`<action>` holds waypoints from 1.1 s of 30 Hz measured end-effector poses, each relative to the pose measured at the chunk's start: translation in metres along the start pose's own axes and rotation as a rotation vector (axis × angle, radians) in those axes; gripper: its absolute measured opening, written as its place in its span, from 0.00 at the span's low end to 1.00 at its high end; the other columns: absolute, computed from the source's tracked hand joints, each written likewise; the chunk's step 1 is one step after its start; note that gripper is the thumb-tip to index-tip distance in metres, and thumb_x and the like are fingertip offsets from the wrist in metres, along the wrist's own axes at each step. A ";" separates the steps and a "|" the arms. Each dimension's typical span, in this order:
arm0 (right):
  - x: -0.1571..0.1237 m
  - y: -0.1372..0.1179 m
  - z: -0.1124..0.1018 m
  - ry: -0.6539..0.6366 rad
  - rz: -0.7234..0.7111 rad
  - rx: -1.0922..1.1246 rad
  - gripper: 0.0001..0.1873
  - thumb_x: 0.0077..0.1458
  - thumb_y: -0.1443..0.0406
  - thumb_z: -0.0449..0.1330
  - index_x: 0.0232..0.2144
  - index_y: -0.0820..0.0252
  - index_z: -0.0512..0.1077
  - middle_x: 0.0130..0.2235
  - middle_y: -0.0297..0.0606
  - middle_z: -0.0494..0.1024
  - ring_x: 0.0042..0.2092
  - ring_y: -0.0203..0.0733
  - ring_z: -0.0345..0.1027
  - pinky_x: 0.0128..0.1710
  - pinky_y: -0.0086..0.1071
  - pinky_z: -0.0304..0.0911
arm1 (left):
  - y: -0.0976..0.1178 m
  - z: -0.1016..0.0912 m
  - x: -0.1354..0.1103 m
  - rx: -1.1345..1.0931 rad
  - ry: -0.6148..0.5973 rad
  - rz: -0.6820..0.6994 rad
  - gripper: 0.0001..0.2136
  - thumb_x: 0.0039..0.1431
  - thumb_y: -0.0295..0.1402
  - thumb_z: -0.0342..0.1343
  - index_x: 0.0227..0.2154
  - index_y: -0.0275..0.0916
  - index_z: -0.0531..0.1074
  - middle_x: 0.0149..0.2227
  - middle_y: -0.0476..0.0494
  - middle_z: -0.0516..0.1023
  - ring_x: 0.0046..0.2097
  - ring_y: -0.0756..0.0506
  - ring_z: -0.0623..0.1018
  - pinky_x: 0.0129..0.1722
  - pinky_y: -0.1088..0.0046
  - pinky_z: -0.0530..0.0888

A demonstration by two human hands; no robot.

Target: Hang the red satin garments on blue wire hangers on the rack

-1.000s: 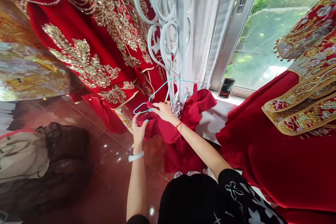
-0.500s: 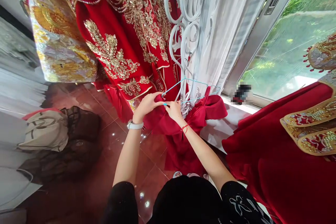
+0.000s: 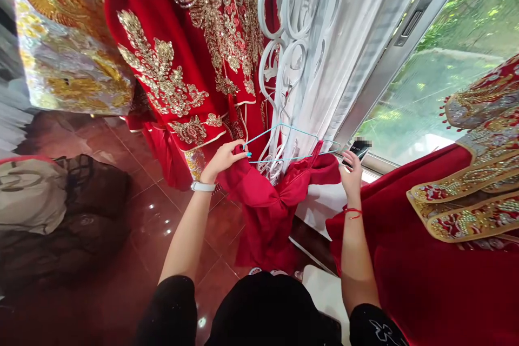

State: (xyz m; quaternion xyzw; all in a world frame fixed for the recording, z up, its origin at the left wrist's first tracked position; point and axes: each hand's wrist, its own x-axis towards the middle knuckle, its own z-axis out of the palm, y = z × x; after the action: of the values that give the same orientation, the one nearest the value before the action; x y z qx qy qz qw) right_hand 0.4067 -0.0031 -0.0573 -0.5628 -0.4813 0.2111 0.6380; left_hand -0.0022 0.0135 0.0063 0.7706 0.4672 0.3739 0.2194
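Note:
A red dress (image 3: 279, 194) with wide shoulder bands hangs from a thin light-blue wire hanger (image 3: 298, 128). My left hand (image 3: 227, 161), wearing a pale wristband, pinches the dress's strap at the hanger's left end, thumb against fingers. Close by the hanger's right end and the dress's right band is my right hand (image 3: 351, 172), with a red string at the wrist. Its fingers are raised and slightly apart, in front of a dark phone (image 3: 359, 148) on the window ledge. Whether its thumb touches the band cannot be made out.
White scrolled metalwork (image 3: 279, 65) and a white curtain (image 3: 344, 54) stand behind the hanger. Red gold-embroidered garments (image 3: 178, 81) hang left; another embroidered red garment (image 3: 446, 205) is at right. Dark bags (image 3: 97, 211) lie on the tiled floor (image 3: 141, 173).
My right hand has left my left hand's side and moved right to the hanger's other end. My left hand remains at the left strap. The view has shifted slightly.

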 end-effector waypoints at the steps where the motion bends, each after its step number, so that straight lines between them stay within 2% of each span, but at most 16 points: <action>1: 0.008 0.005 -0.013 -0.130 0.035 0.024 0.24 0.47 0.61 0.64 0.49 0.55 0.76 0.50 0.44 0.81 0.52 0.46 0.75 0.55 0.42 0.68 | -0.003 -0.001 0.003 -0.014 -0.012 0.010 0.14 0.57 0.48 0.58 0.31 0.42 0.72 0.35 0.45 0.79 0.38 0.43 0.77 0.44 0.67 0.73; 3: 0.016 0.008 -0.029 -0.335 0.092 0.075 0.24 0.45 0.57 0.67 0.47 0.54 0.78 0.46 0.43 0.83 0.49 0.46 0.76 0.53 0.41 0.70 | -0.007 -0.003 0.007 -0.034 -0.035 0.017 0.14 0.56 0.48 0.59 0.31 0.41 0.72 0.34 0.44 0.79 0.38 0.43 0.77 0.44 0.66 0.73; 5: 0.016 0.006 -0.035 -0.385 0.104 0.084 0.23 0.43 0.54 0.70 0.42 0.54 0.80 0.43 0.42 0.84 0.45 0.47 0.77 0.49 0.41 0.71 | -0.009 -0.005 0.010 -0.048 -0.056 0.021 0.15 0.55 0.49 0.60 0.30 0.41 0.72 0.34 0.44 0.79 0.38 0.43 0.77 0.44 0.67 0.73; 8: 0.011 0.003 -0.035 -0.337 0.070 0.030 0.19 0.38 0.53 0.73 0.32 0.56 0.81 0.36 0.41 0.84 0.39 0.47 0.76 0.43 0.41 0.72 | -0.010 -0.008 0.012 -0.054 -0.068 0.042 0.16 0.54 0.50 0.60 0.30 0.41 0.72 0.34 0.44 0.79 0.37 0.43 0.77 0.44 0.67 0.74; 11: 0.011 0.007 -0.036 -0.203 0.015 -0.030 0.17 0.39 0.51 0.72 0.25 0.57 0.79 0.29 0.39 0.81 0.34 0.45 0.73 0.40 0.40 0.71 | -0.012 -0.009 0.011 -0.038 -0.059 0.051 0.17 0.55 0.51 0.60 0.30 0.41 0.73 0.34 0.44 0.79 0.38 0.43 0.77 0.45 0.67 0.73; 15: 0.023 0.015 -0.041 0.010 -0.054 -0.007 0.17 0.44 0.50 0.69 0.25 0.57 0.77 0.30 0.37 0.80 0.35 0.43 0.72 0.41 0.39 0.69 | -0.014 -0.010 0.011 -0.002 -0.060 0.055 0.18 0.57 0.51 0.59 0.31 0.40 0.73 0.34 0.45 0.80 0.37 0.43 0.77 0.44 0.67 0.72; 19: 0.040 0.007 -0.035 0.100 -0.097 0.036 0.16 0.45 0.51 0.68 0.25 0.57 0.75 0.29 0.36 0.78 0.34 0.42 0.71 0.40 0.38 0.68 | -0.014 -0.008 0.013 -0.002 -0.059 0.057 0.18 0.57 0.52 0.58 0.30 0.40 0.73 0.32 0.45 0.80 0.35 0.44 0.76 0.41 0.68 0.72; 22: 0.049 -0.012 -0.026 0.084 -0.190 -0.021 0.13 0.48 0.54 0.65 0.25 0.56 0.74 0.29 0.36 0.77 0.35 0.43 0.71 0.41 0.38 0.68 | -0.011 -0.006 0.014 -0.017 -0.061 0.047 0.19 0.57 0.53 0.58 0.29 0.39 0.73 0.32 0.44 0.80 0.34 0.44 0.76 0.41 0.68 0.73; 27: 0.052 -0.044 -0.013 -0.029 -0.284 -0.112 0.11 0.52 0.55 0.62 0.26 0.56 0.75 0.30 0.37 0.78 0.37 0.43 0.71 0.40 0.38 0.68 | -0.010 -0.004 0.014 -0.009 -0.073 0.045 0.19 0.57 0.53 0.58 0.29 0.39 0.73 0.33 0.43 0.81 0.36 0.43 0.77 0.42 0.67 0.74; 30: 0.051 -0.053 -0.014 -0.079 -0.290 -0.082 0.11 0.52 0.55 0.63 0.26 0.55 0.75 0.30 0.36 0.78 0.37 0.43 0.71 0.40 0.38 0.69 | -0.013 -0.003 0.014 0.018 -0.068 0.031 0.20 0.58 0.54 0.57 0.29 0.39 0.73 0.34 0.42 0.82 0.36 0.42 0.78 0.44 0.66 0.74; 33: 0.050 -0.058 -0.024 -0.142 -0.293 -0.062 0.10 0.51 0.55 0.64 0.26 0.55 0.75 0.30 0.36 0.78 0.37 0.43 0.71 0.39 0.38 0.70 | -0.017 -0.001 0.014 0.036 -0.052 0.022 0.21 0.58 0.54 0.56 0.29 0.39 0.73 0.35 0.41 0.82 0.37 0.42 0.78 0.44 0.66 0.74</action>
State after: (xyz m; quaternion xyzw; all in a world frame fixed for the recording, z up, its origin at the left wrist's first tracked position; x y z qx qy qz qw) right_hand 0.4338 0.0089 0.0175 -0.4899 -0.6084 0.1401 0.6085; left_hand -0.0086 0.0341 0.0009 0.7889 0.4598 0.3476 0.2133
